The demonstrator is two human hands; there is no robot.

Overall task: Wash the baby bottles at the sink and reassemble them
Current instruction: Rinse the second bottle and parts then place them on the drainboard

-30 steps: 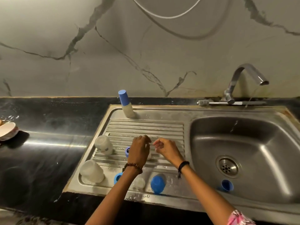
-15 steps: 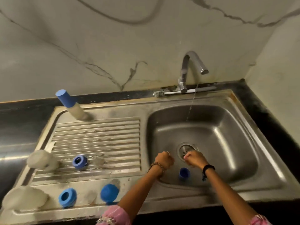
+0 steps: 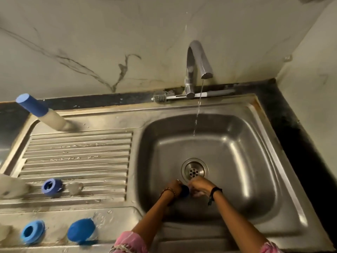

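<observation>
Both my hands are low in the steel sink basin [image 3: 246, 161], just in front of the drain [image 3: 194, 170]. Between them is a dark blue screw ring [image 3: 185, 191]. My left hand [image 3: 173, 187] grips it from the left with curled fingers. My right hand [image 3: 199, 187] pinches it from the right. On the drainboard [image 3: 76, 154] lie a blue ring [image 3: 51, 187], a clear teat [image 3: 73, 187], a lighter blue ring [image 3: 32, 232] and a blue cap [image 3: 82, 232]. A capped bottle [image 3: 42, 115] stands at the back left.
The tap [image 3: 198, 64] runs a thin stream of water [image 3: 197, 114] into the back of the basin, away from my hands. A bottle brush [image 3: 182, 96] lies behind the tap. A clear bottle body [image 3: 11, 185] shows at the left edge. A wall closes the right side.
My hands left the drainboard and went down into the basin. They closed on the blue ring that lay on the basin floor between them. The view swung right and down.
</observation>
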